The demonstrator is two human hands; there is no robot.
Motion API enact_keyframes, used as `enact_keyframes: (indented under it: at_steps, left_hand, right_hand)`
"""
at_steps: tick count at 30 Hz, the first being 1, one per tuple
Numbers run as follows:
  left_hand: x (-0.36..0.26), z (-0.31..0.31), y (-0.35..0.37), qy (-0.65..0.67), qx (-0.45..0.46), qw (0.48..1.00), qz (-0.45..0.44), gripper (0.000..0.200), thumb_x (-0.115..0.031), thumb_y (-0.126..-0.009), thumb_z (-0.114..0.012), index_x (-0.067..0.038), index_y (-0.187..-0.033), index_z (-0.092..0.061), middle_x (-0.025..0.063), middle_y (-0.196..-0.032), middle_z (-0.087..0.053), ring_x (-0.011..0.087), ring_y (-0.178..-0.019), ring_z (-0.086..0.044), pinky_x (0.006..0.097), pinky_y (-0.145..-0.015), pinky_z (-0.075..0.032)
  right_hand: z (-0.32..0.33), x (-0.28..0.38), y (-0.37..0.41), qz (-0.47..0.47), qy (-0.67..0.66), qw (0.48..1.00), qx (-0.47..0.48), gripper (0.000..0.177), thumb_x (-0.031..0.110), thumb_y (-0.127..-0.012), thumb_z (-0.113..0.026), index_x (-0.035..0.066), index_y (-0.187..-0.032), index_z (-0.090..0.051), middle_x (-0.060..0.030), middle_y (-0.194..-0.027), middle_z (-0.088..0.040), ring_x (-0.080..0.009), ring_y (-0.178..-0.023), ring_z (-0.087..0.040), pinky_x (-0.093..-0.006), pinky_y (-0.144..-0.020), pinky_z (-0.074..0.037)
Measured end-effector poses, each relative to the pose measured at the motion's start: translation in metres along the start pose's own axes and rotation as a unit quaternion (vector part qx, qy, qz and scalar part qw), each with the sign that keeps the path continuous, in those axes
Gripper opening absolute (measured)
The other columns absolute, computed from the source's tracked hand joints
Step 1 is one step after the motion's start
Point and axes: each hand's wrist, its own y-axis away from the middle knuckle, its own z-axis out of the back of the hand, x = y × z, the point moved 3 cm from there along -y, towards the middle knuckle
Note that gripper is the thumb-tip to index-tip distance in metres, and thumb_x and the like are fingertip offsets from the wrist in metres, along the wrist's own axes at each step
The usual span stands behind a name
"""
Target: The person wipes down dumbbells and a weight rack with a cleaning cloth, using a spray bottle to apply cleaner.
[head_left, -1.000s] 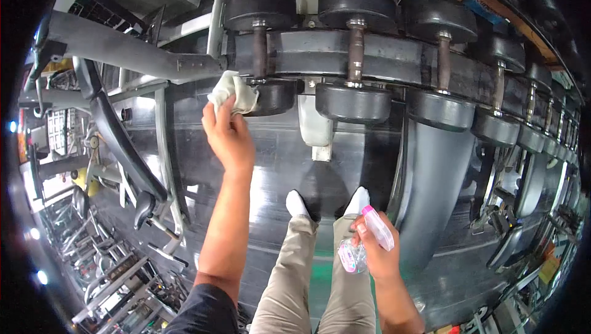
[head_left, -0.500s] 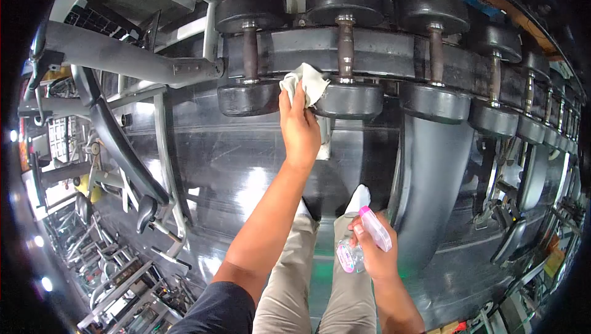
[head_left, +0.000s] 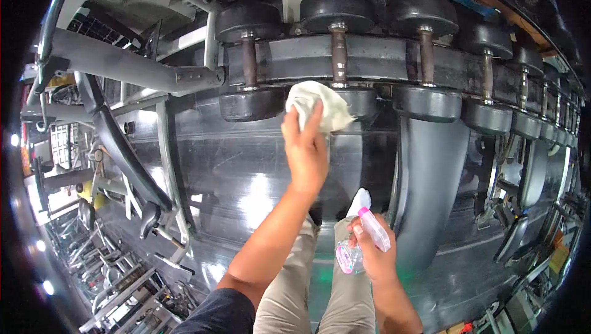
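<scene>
My left hand (head_left: pixel 306 149) grips a whitish cloth (head_left: pixel 317 106), which covers part of the near head of the second dumbbell (head_left: pixel 339 57). To its left rests another black dumbbell (head_left: pixel 249 63) with a brown handle. Lower down, my right hand (head_left: pixel 375 251) is wrapped round a clear spray bottle (head_left: pixel 348 259) with a pink and white nozzle, held in front of my leg. More black dumbbells, such as the third one (head_left: pixel 426 57), lie in a row on the rack (head_left: pixel 383 57).
A padded bench (head_left: pixel 431 186) stands right of my legs under the row. Grey machine frames (head_left: pixel 166 161) and a narrow black pad (head_left: pixel 123 143) are at the left. My feet are on the dark, shiny floor (head_left: pixel 228 168).
The cloth and my left hand have moved slightly down and to the right, and the cloth is more spread out. My right hand holds the bottle in nearly the same place.
</scene>
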Motion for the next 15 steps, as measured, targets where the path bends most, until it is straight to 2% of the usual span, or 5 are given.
enact_keyframes:
  at_steps: [3, 6, 8, 10, 15]
  left_hand:
    - [0.020, -0.004, -0.010, -0.023, -0.022, 0.999, 0.022, 0.047, 0.014, -0.088, -0.054, 0.000, -0.131, -0.068, 0.0198, -0.129, -0.056, 0.0354, -0.117, -0.061, 0.0345, -0.103, -0.046]
    - [0.029, -0.023, 0.004, 0.130, 0.020, 0.975, 0.181, 0.049, 0.014, -0.094, -0.049, 0.004, -0.141, -0.060, 0.0160, -0.130, -0.055, 0.0289, -0.114, -0.061, 0.0313, -0.098, -0.049]
    - [0.025, -0.032, 0.014, 0.348, -0.013, 0.872, 0.343, 0.038, 0.011, -0.097, -0.049, 0.007, -0.134, -0.058, 0.0161, -0.125, -0.057, 0.0272, -0.111, -0.062, 0.0340, -0.096, -0.051]
    - [0.011, -0.045, 0.023, 0.538, -0.048, 0.695, 0.475, 0.028, 0.008, -0.100, -0.049, 0.010, -0.127, -0.056, 0.0163, -0.120, -0.058, 0.0255, -0.108, -0.062, 0.0367, -0.095, -0.054]
    - [0.002, -0.055, 0.018, 0.628, -0.068, 0.601, 0.489, 0.027, 0.000, -0.106, -0.038, 0.012, -0.127, -0.052, 0.0223, -0.126, -0.062, 0.0316, -0.111, -0.065, 0.0439, -0.103, -0.056]
  right_hand:
    - [0.006, -0.003, 0.001, 0.003, -0.004, 1.000, -0.012, 0.016, 0.014, -0.099, -0.068, -0.001, -0.103, -0.063, -0.0111, -0.094, -0.068, -0.0141, -0.070, -0.062, -0.0303, -0.067, -0.052]
    - [0.014, -0.010, 0.000, 0.000, -0.006, 1.000, -0.007, 0.019, 0.012, -0.100, -0.067, -0.001, -0.113, -0.064, -0.0081, -0.097, -0.068, -0.0113, -0.073, -0.062, -0.0283, -0.068, -0.053]
    - [0.019, -0.015, 0.002, -0.004, -0.010, 1.000, -0.006, 0.021, 0.012, -0.101, -0.067, 0.000, -0.118, -0.064, -0.0064, -0.099, -0.068, -0.0098, -0.075, -0.062, -0.0272, -0.068, -0.053]
    - [0.022, -0.018, 0.000, -0.001, -0.009, 1.000, -0.008, 0.020, 0.012, -0.101, -0.067, 0.000, -0.117, -0.064, -0.0062, -0.098, -0.067, -0.0098, -0.075, -0.062, -0.0271, -0.068, -0.053]
    - [0.028, -0.016, 0.002, -0.001, -0.012, 1.000, -0.003, 0.020, 0.013, -0.101, -0.067, 0.000, -0.115, -0.063, -0.0057, -0.098, -0.066, -0.0097, -0.075, -0.061, -0.0272, -0.069, -0.052]
